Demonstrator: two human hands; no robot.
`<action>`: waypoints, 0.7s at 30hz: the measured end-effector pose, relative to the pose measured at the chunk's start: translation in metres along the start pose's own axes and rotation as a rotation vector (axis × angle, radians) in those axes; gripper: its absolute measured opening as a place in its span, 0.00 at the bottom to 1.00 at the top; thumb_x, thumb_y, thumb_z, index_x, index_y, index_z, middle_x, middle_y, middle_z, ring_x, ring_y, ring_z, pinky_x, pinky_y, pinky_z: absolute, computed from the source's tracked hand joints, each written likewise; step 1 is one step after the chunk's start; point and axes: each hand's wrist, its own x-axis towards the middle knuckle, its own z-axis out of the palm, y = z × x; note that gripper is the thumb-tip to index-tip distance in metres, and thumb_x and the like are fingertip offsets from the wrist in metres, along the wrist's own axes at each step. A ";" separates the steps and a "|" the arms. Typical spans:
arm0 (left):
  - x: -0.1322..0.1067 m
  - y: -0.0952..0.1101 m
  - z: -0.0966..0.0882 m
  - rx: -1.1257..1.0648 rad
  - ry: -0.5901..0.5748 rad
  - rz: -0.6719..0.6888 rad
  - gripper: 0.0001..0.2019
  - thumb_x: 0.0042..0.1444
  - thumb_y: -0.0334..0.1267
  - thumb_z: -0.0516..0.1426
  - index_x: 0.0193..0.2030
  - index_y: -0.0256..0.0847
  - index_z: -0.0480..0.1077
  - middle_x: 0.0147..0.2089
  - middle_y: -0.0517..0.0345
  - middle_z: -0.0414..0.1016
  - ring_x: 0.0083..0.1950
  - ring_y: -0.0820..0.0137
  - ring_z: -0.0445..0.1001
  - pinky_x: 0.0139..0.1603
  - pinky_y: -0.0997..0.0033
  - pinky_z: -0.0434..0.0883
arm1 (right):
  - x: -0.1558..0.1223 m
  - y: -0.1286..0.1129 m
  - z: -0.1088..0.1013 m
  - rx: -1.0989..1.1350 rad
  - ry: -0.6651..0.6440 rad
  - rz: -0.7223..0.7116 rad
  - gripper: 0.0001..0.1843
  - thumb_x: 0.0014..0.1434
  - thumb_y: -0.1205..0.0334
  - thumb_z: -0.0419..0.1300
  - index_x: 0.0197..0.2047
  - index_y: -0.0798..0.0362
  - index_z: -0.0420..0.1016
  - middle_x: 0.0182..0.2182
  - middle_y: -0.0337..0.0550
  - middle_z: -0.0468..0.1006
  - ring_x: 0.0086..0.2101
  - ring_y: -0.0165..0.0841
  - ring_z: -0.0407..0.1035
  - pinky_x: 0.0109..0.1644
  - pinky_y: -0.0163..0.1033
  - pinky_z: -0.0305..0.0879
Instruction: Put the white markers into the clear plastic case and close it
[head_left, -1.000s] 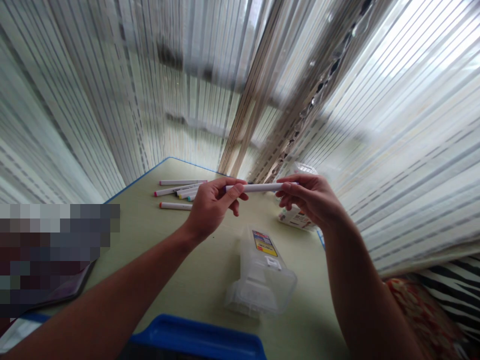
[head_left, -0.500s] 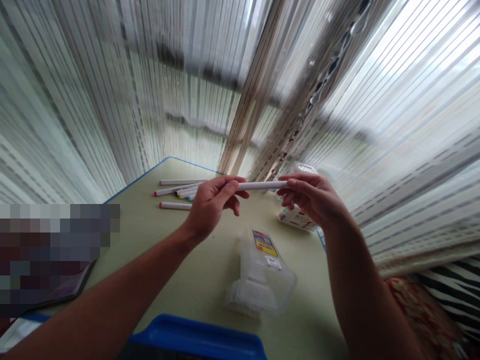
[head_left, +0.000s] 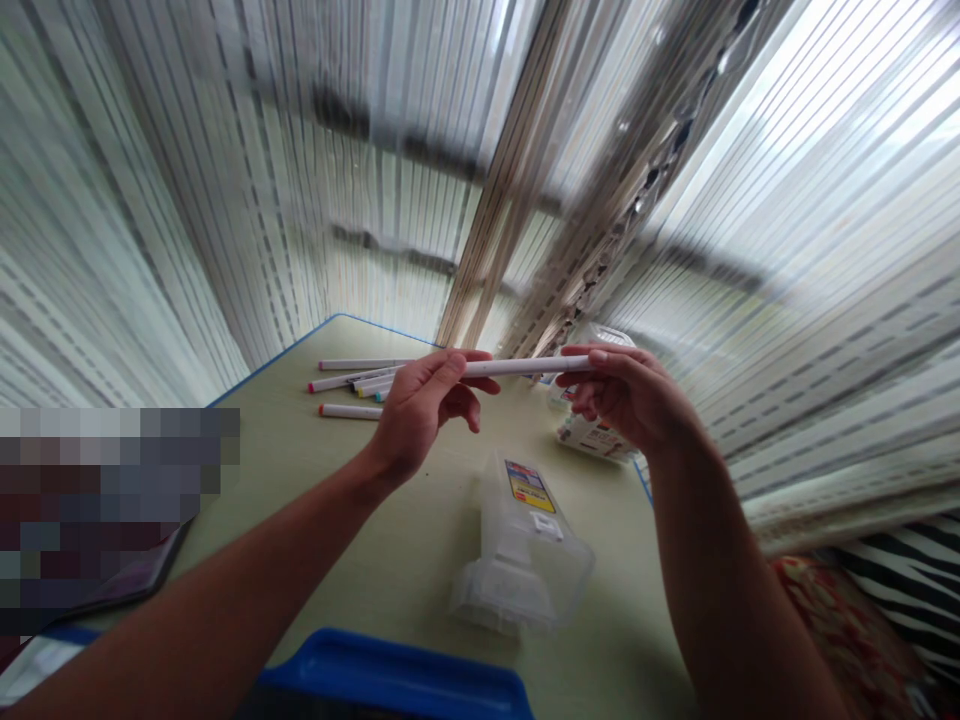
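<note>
Both hands hold one white marker (head_left: 520, 366) level above the pale green table (head_left: 315, 470). My left hand (head_left: 422, 408) pinches its left end between thumb and fingers. My right hand (head_left: 624, 396) grips its right end with curled fingers. Several more white markers (head_left: 358, 382) with coloured caps lie on the table beyond my left hand. A clear plastic case (head_left: 525, 545) with a yellow label lies on its side below the hands.
A small printed pack (head_left: 592, 436) sits at the table's right edge under my right hand. A blue tray rim (head_left: 397, 675) shows at the near edge. Striped sheer curtains (head_left: 787, 250) close in behind and to the right. A dark flat object (head_left: 142, 580) lies left.
Both hands have lifted the marker slightly, and its left end now sits deeper inside my left fingers, hiding the purple tip seen earlier.
</note>
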 end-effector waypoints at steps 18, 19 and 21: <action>0.000 -0.001 -0.001 0.002 0.003 0.019 0.15 0.62 0.43 0.58 0.47 0.31 0.75 0.33 0.50 0.81 0.22 0.74 0.72 0.24 0.72 0.71 | 0.000 -0.001 0.001 0.005 -0.006 0.012 0.14 0.54 0.61 0.65 0.42 0.59 0.83 0.29 0.50 0.85 0.20 0.32 0.77 0.20 0.30 0.72; 0.000 -0.001 -0.001 0.006 0.001 0.021 0.15 0.62 0.43 0.58 0.47 0.31 0.75 0.33 0.50 0.81 0.22 0.74 0.72 0.24 0.72 0.71 | 0.000 -0.001 0.001 0.005 -0.005 0.014 0.14 0.54 0.61 0.66 0.43 0.59 0.83 0.29 0.50 0.85 0.19 0.32 0.77 0.20 0.30 0.72; 0.001 -0.001 -0.001 0.015 0.003 0.025 0.15 0.62 0.43 0.58 0.47 0.31 0.75 0.33 0.50 0.80 0.22 0.74 0.72 0.23 0.73 0.71 | 0.000 0.000 0.000 0.003 -0.001 0.016 0.14 0.54 0.61 0.66 0.42 0.59 0.83 0.28 0.50 0.85 0.19 0.32 0.77 0.19 0.30 0.72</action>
